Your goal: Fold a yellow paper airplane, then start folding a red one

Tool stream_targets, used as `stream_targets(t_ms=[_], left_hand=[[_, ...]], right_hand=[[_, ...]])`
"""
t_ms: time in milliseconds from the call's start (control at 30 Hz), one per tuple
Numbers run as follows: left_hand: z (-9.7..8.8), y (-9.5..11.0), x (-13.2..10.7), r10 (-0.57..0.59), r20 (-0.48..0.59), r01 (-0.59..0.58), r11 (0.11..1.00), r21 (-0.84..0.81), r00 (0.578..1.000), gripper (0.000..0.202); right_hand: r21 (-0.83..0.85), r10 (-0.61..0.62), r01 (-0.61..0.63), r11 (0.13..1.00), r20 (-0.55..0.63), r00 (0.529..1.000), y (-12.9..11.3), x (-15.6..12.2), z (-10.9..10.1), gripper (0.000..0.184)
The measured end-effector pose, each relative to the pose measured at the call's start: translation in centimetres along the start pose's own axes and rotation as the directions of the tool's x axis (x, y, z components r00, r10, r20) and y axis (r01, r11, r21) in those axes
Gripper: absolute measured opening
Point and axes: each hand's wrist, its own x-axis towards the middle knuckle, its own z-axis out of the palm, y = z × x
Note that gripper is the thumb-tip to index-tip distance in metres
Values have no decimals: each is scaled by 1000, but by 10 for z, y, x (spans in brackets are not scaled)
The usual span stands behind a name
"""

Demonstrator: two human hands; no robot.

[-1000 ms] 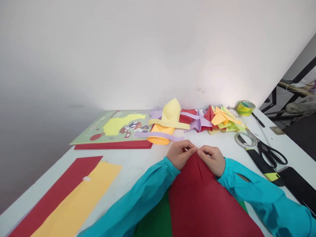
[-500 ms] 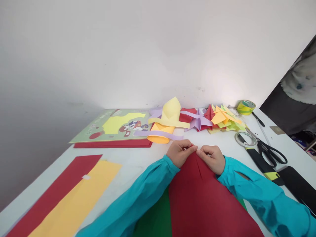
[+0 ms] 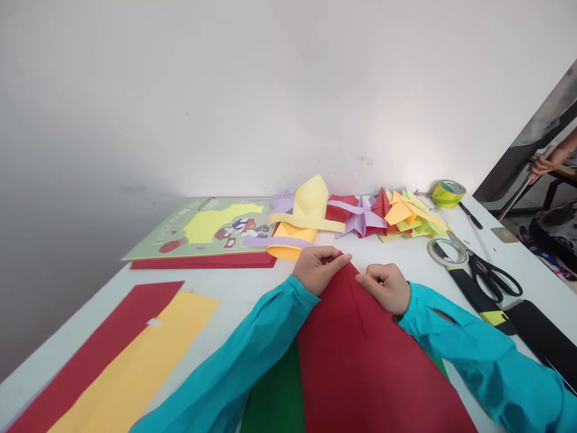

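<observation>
A large sheet of red paper point(image 3: 378, 367) lies in front of me with a crease running down from its far end. My left hand point(image 3: 318, 268) pinches the far tip of the sheet between thumb and fingers. Along the slanting right edge, my right hand point(image 3: 385, 287) grips the same paper, its fingers curled under. The two hands are a short way apart. Beneath the red sheet, green paper point(image 3: 277, 391) shows on both sides.
Red point(image 3: 103, 343) and yellow paper strips point(image 3: 148, 355) lie left. Behind them is a printed pad point(image 3: 157, 231). Folded paper shapes point(image 3: 363, 219) line the wall. At right are scissors point(image 3: 489, 273), clear tape point(image 3: 446, 252), yellow tape point(image 3: 448, 192) and a cutter point(image 3: 475, 300). A person's hand point(image 3: 543, 165) grips a pole.
My left hand has shifted left with the paper's tip, and my right hand now sits lower on the right edge. Another person's hand has come into view at far right.
</observation>
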Motion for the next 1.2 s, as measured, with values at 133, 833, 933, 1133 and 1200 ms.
stream_targets(t_ms=[133,833,933,1133,1200], left_hand=[[-1,-3,1,-51,65,50,999,6,997,37],[-17,-11,12,-8,-45,10,999,44,999,52],[-8,-3,6,-30,42,27,998,51,999,50],[6,-5,-1,-88,139,81,995,54,986,38],[6,-10,0,-119,146,112,992,56,982,36]], right_hand=[[11,17,-17,1000,7,1000,0,-2,1,49],[83,41,-54,995,157,987,3,-2,0,58],[109,79,-96,989,147,986,2,-3,2,55],[35,111,-112,993,32,993,4,-3,6,47],[-17,123,-123,992,-20,992,5,-3,7,45]])
